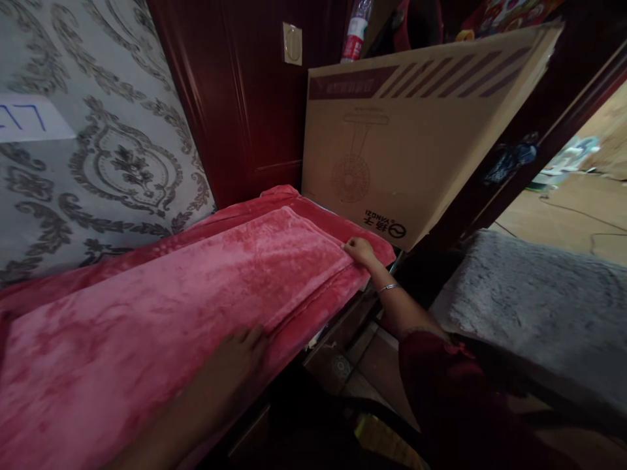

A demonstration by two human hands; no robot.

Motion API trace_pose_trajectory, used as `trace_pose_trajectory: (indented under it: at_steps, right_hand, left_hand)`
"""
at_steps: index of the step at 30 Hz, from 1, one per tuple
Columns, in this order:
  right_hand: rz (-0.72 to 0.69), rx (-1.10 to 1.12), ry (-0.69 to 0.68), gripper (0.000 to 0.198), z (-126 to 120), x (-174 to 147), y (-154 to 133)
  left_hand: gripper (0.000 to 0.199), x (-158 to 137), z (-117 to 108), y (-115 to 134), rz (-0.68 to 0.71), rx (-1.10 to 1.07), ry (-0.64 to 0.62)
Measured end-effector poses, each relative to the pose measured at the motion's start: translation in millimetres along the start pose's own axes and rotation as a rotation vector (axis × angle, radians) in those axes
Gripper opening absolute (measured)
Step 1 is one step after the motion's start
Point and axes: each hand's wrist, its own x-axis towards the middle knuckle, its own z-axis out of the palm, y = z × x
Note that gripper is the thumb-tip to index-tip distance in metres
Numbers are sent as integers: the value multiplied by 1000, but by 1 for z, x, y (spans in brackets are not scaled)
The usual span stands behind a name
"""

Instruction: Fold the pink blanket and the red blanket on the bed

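Note:
A folded pink plush blanket (196, 287) lies as a long flat strip on a surface covered with red-pink plush cloth (337, 219). My right hand (360, 250), with a thin bracelet on its wrist, is closed in a pinch on the blanket's far right corner. Nearer to me, my left hand (238, 356) rests in shadow on the blanket's near edge. Its fingers lie along the cloth, and nothing shows in its grasp.
A large cardboard box (372, 150) with a fan drawing leans behind the surface, a plastic bottle (355, 36) above it. Patterned wallpaper (132, 163) borders the left. A grey fluffy covered seat (533, 313) stands to the right, beyond a gap with tiled floor (379, 359).

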Motion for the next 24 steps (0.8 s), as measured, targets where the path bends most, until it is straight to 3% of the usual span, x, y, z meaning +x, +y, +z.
trace_pose_trajectory:
  at_steps: [4, 7, 11, 17, 24]
  right_hand:
    - [-17, 41, 15, 24, 2, -8, 2]
    - [-28, 60, 59, 21, 10, -18, 1]
    - [-49, 81, 147, 24, 26, -30, 2]
    - [-127, 163, 242, 40, 41, -32, 11]
    - [-114, 221, 236, 46, 37, -36, 12]
  left_hand:
    - [31, 5, -29, -7, 7, -270, -60]
    - [30, 29, -49, -18, -2, -406, -75]
    - [30, 102, -60, -54, -21, -346, 26]
    - [25, 235, -65, -129, -364, -99, 162]
    - [38, 328, -44, -171, -537, -66, 179]
